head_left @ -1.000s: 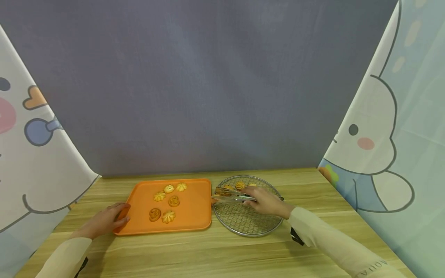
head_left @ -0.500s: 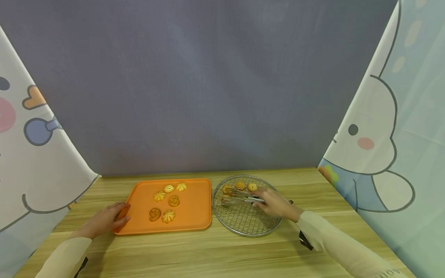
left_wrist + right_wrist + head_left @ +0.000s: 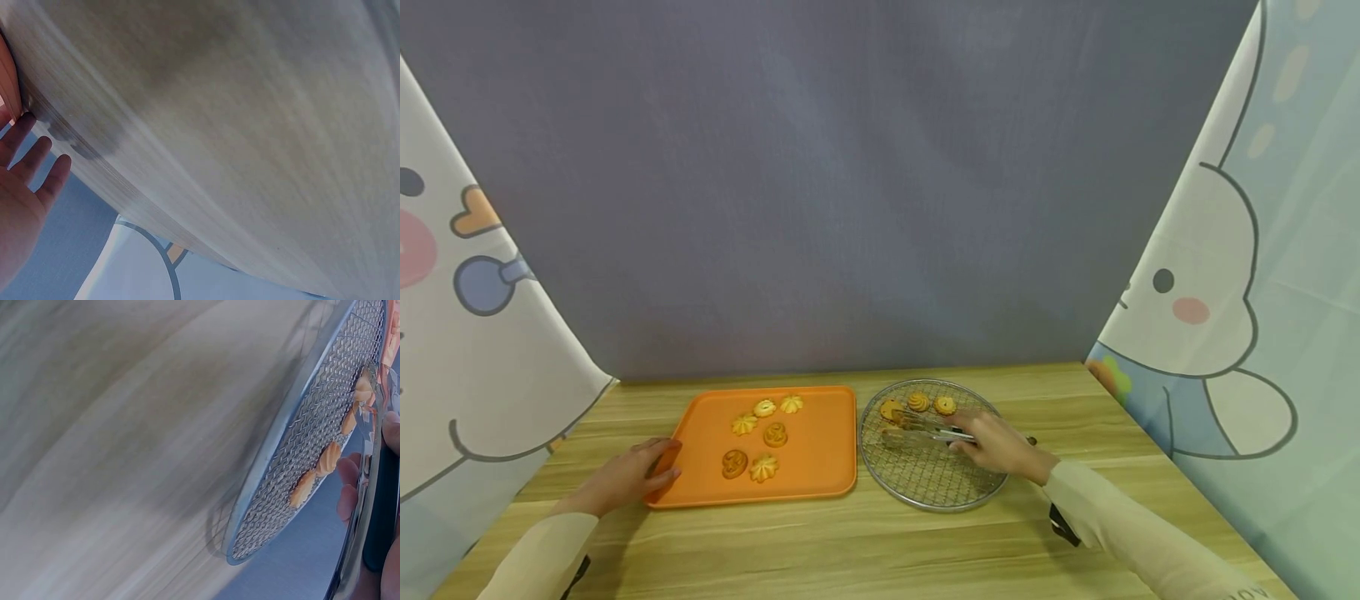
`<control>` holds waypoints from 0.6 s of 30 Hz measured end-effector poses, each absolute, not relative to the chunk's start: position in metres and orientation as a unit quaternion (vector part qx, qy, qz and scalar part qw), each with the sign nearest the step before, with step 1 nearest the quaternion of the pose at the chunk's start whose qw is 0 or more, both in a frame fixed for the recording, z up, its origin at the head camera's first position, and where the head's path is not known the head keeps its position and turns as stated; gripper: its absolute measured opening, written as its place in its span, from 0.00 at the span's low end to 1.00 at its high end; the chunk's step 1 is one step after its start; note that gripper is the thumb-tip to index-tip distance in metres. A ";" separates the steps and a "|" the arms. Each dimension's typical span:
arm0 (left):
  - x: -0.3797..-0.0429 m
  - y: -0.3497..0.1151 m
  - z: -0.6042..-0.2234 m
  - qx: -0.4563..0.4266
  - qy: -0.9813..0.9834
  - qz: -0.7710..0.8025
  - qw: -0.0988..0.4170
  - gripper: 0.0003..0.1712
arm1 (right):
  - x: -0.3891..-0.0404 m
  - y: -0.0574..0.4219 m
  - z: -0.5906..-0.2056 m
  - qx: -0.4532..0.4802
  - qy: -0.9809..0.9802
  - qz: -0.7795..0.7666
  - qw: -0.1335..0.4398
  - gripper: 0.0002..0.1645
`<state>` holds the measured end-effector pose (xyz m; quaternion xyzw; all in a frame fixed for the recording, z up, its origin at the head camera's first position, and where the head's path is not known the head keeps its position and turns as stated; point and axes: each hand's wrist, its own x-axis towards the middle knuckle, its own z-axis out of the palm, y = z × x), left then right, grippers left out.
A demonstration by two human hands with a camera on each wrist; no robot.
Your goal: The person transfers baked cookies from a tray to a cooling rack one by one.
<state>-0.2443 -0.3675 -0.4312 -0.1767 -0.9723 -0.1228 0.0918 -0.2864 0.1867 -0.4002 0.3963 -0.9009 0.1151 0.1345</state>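
My right hand holds metal tongs with dark grips, low over a round wire rack. Their spread tips point left, beside a cookie at the rack's back left; whether they touch it I cannot tell. A swirled cookie and a ring-like cookie lie along the back of the rack. In the right wrist view, cookies lie in a row near the tongs. My left hand rests against the left edge of an orange tray, its visible fingers fairly straight.
Several cookies lie scattered on the tray, some pale, some browner. Rack and tray stand side by side on a wood-grained table. A grey cloth rises behind, with cartoon-printed cloths at both sides.
My right hand has drawn the tongs to the right over the rack, bringing the back cookies into fuller view. The left hand and the tray have stayed put.
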 end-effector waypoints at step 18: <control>-0.244 -0.367 -0.431 -0.182 -0.971 -0.120 0.098 0.26 | -0.289 0.189 -0.407 0.396 -0.897 0.128 0.150 0.22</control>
